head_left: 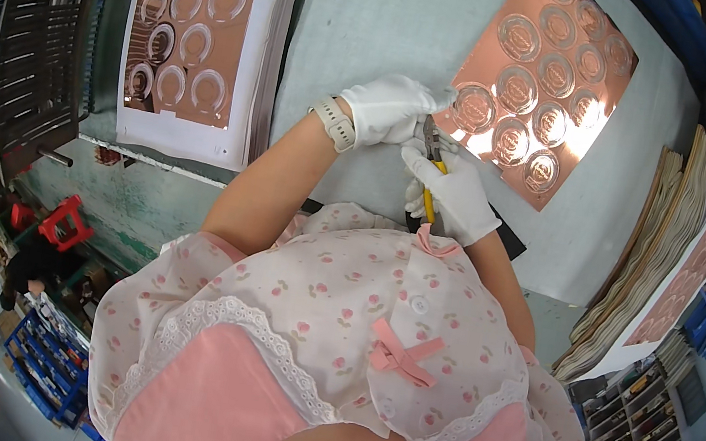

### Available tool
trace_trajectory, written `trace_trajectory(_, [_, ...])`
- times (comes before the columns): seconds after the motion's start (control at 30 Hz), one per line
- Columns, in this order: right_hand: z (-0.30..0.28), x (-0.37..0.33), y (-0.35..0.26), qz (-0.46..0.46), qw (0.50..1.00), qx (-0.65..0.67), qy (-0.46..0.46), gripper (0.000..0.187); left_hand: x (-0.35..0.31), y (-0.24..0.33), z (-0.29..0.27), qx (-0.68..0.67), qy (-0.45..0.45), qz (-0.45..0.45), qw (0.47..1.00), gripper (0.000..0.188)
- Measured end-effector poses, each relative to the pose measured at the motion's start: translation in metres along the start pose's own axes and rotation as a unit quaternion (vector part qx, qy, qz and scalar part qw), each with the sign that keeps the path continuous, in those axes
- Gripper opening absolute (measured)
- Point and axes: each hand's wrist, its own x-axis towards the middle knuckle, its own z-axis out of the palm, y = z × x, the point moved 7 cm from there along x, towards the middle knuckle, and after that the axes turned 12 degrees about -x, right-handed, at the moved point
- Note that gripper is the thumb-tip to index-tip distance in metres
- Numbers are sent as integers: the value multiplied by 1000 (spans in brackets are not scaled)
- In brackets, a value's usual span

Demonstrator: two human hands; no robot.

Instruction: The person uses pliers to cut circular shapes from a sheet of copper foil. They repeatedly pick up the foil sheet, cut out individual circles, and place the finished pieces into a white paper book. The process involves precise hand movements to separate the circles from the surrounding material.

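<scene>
A copper-coloured sheet (535, 92) with rows of embossed rings lies tilted on the pale bench, its lower left corner near my hands. My left hand (388, 113), in a white glove and with a pale watch at the wrist, has its fingers closed at that corner, apparently pinching the sheet's edge. A pair of pliers (432, 205) with yellow handles is in my right hand (459, 191), also white-gloved. Its fingers wrap the handles while the jaws point up beside my left fingers. Whether the jaws touch the sheet is hidden.
Another ringed copper sheet (185, 28) rests on a white stack at the left. A dark slatted rack (40, 42) stands beyond it. Thick layered sheets (669, 234) are piled on the right, and a red stool (66, 221) is at lower left.
</scene>
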Motion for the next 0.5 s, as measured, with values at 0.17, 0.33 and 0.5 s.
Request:
trace_trajectory(0.17, [1, 0, 3, 2, 999, 33, -10, 32, 2, -3, -1, 3, -4, 8, 1000, 49])
trace_trajectory(0.33, [-1, 0, 1, 3, 1000, 20, -6, 34, 3, 0, -2, 85, -41, 56, 994, 49])
trace_trajectory(0.5, [-1, 2, 2, -12, 1000, 11, -4, 34, -6, 4, 2, 14, -3, 12, 1000, 47])
